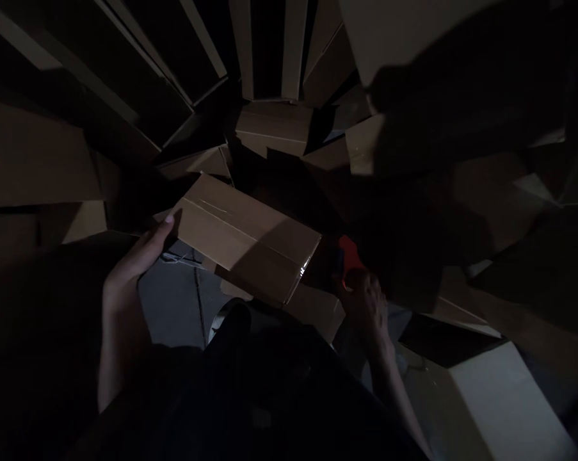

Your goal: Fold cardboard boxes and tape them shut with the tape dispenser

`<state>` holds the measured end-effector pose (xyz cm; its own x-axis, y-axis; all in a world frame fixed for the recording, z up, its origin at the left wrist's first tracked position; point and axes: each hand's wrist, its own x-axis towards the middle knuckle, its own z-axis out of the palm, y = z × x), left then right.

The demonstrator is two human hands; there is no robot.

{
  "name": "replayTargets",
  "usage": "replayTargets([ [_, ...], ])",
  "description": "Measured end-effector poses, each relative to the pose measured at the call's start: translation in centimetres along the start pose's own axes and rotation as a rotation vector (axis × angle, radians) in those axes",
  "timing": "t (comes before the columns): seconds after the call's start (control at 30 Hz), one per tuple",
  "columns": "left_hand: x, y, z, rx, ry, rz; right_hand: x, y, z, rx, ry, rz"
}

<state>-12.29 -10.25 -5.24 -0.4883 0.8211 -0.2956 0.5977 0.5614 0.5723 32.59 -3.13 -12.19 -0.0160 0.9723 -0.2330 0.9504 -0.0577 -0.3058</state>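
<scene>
The scene is very dark. A brown cardboard box with a taped seam along its top sits in front of me, tilted. My left hand grips the box's left end, thumb on the top edge. My right hand is closed round a red tape dispenser, held at the box's right end, where a bit of clear tape glints.
Many more cardboard boxes and flat sheets are stacked all round, at the back, left and right. A patch of grey floor shows below the box. My dark clothing fills the bottom of the view.
</scene>
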Motion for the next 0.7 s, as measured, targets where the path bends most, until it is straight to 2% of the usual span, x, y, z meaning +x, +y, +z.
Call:
replayTargets([
  [0.07, -1.1, 1.3, 0.3, -0.202, -0.029, -0.167, 0.0, 0.3, 0.6, -0.080, -0.095, -0.018],
  [0.13, -2.1, 3.4, 0.4, -0.292, -0.070, -0.196, 0.0, 0.3, 1.1, -0.144, -0.136, -0.040],
  [0.23, -3.5, 6.6, 0.0, -0.263, -0.163, -0.108, -0.1, -0.2, 1.2, -0.215, -0.176, 0.003],
  [0.33, -4.1, 8.2, -0.1, -0.261, -0.171, 0.018, 0.3, -0.3, 0.4, -0.198, -0.280, 0.093],
  [0.4, -4.1, 8.3, 0.0, -0.260, -0.161, 0.074, 0.7, -0.1, -0.3, -0.187, -0.311, 0.130],
  [0.47, -3.7, 7.8, 0.2, -0.253, -0.151, 0.108, 1.1, 0.4, -1.0, -0.202, -0.279, 0.123],
  [0.6, -2.7, 5.7, 0.5, -0.240, -0.132, 0.104, 1.3, 1.1, -1.5, -0.231, -0.240, -0.013],
  [0.7, -2.4, 3.9, 1.0, -0.220, -0.138, 0.080, 1.1, 1.1, -1.4, -0.192, -0.210, 0.021],
])
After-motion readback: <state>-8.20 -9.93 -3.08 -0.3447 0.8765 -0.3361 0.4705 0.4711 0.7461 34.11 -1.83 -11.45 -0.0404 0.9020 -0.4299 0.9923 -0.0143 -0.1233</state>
